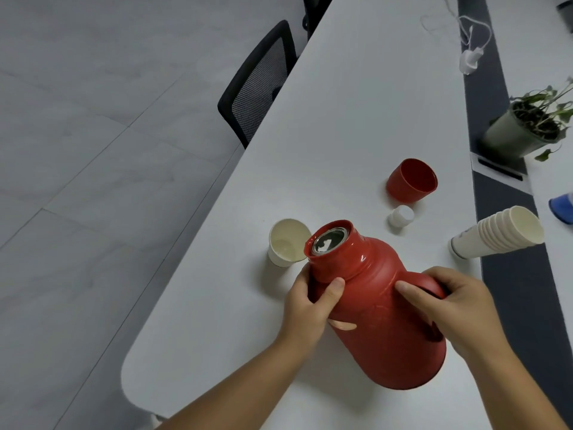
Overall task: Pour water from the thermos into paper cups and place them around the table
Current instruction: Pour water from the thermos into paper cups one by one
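A red thermos [381, 315] is tilted to the left, its open steel mouth close over the rim of a white paper cup [286, 243] that stands upright on the white table [341, 103]. My left hand [310, 302] grips the thermos neck. My right hand [449, 305] holds its red handle. Water shows inside the cup. The red thermos cap [410, 180] lies on its side behind, and a small white stopper [401, 216] stands beside it. A stack of several paper cups [499, 232] lies on its side to the right.
A black mesh chair [259, 82] is pushed against the table's left edge. A potted plant [527, 125] stands on the dark centre strip [508, 274], with a white cable and plug [469, 57] further back. A blue object [562, 207] is cut off at the right edge.
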Demonstrator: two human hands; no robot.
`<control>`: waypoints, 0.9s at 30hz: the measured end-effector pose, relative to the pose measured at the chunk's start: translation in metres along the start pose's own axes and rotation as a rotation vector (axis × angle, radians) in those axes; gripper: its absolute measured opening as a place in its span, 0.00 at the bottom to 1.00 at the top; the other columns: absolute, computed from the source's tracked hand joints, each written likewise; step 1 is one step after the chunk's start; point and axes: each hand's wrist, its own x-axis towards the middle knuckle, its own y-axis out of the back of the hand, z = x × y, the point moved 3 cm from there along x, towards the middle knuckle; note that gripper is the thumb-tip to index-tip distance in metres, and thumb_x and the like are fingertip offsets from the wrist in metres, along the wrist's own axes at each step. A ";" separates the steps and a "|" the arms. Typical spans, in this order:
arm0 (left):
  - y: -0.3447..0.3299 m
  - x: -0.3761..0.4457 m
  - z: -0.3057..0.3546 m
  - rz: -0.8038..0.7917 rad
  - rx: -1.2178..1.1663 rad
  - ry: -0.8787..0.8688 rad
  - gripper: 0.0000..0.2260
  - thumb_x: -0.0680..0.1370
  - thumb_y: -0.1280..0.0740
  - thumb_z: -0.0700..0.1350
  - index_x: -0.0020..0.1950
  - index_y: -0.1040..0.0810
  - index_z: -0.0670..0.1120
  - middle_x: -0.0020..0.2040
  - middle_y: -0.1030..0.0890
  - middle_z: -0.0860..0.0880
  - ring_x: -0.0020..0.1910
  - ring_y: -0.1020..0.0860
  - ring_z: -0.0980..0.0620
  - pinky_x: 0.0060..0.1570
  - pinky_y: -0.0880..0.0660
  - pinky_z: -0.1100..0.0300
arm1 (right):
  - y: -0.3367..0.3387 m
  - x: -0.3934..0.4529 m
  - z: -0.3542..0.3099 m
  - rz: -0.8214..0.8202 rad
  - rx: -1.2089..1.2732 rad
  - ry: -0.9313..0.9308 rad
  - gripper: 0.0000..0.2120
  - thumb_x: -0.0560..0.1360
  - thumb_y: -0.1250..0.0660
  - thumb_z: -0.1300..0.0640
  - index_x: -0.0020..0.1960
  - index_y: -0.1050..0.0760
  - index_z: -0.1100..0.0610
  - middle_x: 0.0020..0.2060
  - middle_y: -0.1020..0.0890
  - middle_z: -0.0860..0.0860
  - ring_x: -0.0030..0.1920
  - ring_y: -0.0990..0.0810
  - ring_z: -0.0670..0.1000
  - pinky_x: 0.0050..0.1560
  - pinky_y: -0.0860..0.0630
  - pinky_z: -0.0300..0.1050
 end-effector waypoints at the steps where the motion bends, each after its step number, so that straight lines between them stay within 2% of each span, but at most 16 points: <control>1: 0.000 0.000 0.000 -0.001 0.000 0.006 0.13 0.76 0.35 0.40 0.59 0.29 0.47 0.53 0.23 0.51 0.42 0.21 0.68 0.29 0.25 0.72 | -0.001 0.001 -0.001 -0.007 -0.003 -0.004 0.09 0.62 0.24 0.57 0.34 0.24 0.54 0.25 0.25 0.49 0.27 0.30 0.47 0.27 0.36 0.37; 5: 0.002 0.002 0.000 0.013 0.013 -0.003 0.15 0.72 0.33 0.45 0.58 0.28 0.49 0.53 0.23 0.53 0.44 0.21 0.69 0.30 0.25 0.73 | -0.002 0.003 -0.002 -0.019 -0.007 -0.018 0.08 0.63 0.25 0.58 0.33 0.24 0.54 0.28 0.24 0.52 0.27 0.30 0.47 0.28 0.34 0.40; 7: 0.003 0.003 0.000 0.032 0.035 -0.005 0.16 0.68 0.35 0.49 0.55 0.28 0.52 0.52 0.22 0.55 0.45 0.22 0.69 0.33 0.25 0.74 | -0.003 0.004 -0.002 -0.022 -0.004 -0.024 0.07 0.62 0.25 0.58 0.33 0.24 0.54 0.25 0.24 0.51 0.26 0.30 0.47 0.26 0.35 0.37; 10: 0.005 0.003 -0.001 0.053 0.059 -0.009 0.16 0.67 0.35 0.51 0.55 0.27 0.54 0.52 0.21 0.55 0.45 0.22 0.68 0.37 0.26 0.74 | -0.005 0.006 -0.002 -0.026 -0.005 -0.029 0.07 0.62 0.25 0.58 0.34 0.24 0.54 0.23 0.25 0.49 0.26 0.30 0.46 0.26 0.35 0.37; 13: 0.005 0.004 -0.001 0.051 0.018 0.006 0.16 0.70 0.33 0.47 0.57 0.28 0.49 0.52 0.22 0.53 0.43 0.21 0.68 0.31 0.25 0.73 | -0.006 0.007 -0.003 -0.024 -0.006 -0.040 0.07 0.62 0.25 0.58 0.34 0.24 0.56 0.24 0.25 0.51 0.25 0.31 0.46 0.28 0.34 0.41; 16: 0.005 0.003 0.000 0.056 -0.004 0.026 0.12 0.74 0.33 0.44 0.56 0.28 0.49 0.51 0.23 0.52 0.41 0.21 0.69 0.29 0.26 0.73 | -0.006 0.008 -0.004 -0.011 -0.015 -0.049 0.10 0.62 0.25 0.58 0.29 0.25 0.60 0.22 0.26 0.51 0.26 0.30 0.49 0.30 0.33 0.43; 19: 0.004 0.004 0.001 0.057 -0.020 0.049 0.11 0.76 0.37 0.39 0.57 0.29 0.47 0.51 0.23 0.51 0.39 0.21 0.70 0.28 0.26 0.73 | -0.006 0.007 -0.006 -0.009 -0.032 -0.042 0.10 0.62 0.25 0.59 0.29 0.25 0.61 0.23 0.26 0.51 0.29 0.29 0.53 0.33 0.33 0.44; 22: 0.004 0.003 0.002 0.066 -0.027 0.056 0.10 0.76 0.37 0.40 0.56 0.28 0.48 0.51 0.23 0.51 0.39 0.21 0.69 0.28 0.26 0.73 | -0.006 0.007 -0.009 -0.019 -0.040 -0.031 0.10 0.63 0.25 0.59 0.30 0.24 0.62 0.22 0.27 0.53 0.29 0.29 0.54 0.33 0.34 0.44; 25: 0.004 0.003 0.002 0.073 -0.021 0.035 0.11 0.72 0.32 0.46 0.53 0.27 0.52 0.51 0.22 0.52 0.40 0.21 0.68 0.29 0.26 0.73 | -0.006 0.007 -0.010 -0.022 -0.035 -0.031 0.10 0.64 0.25 0.60 0.31 0.24 0.64 0.27 0.25 0.62 0.31 0.29 0.55 0.35 0.33 0.45; 27: 0.003 0.003 0.001 0.072 -0.039 0.038 0.14 0.67 0.34 0.48 0.52 0.26 0.52 0.51 0.22 0.51 0.41 0.20 0.67 0.28 0.25 0.72 | -0.006 0.008 -0.009 -0.025 -0.042 -0.033 0.11 0.63 0.25 0.59 0.30 0.25 0.63 0.25 0.26 0.59 0.30 0.29 0.54 0.35 0.33 0.46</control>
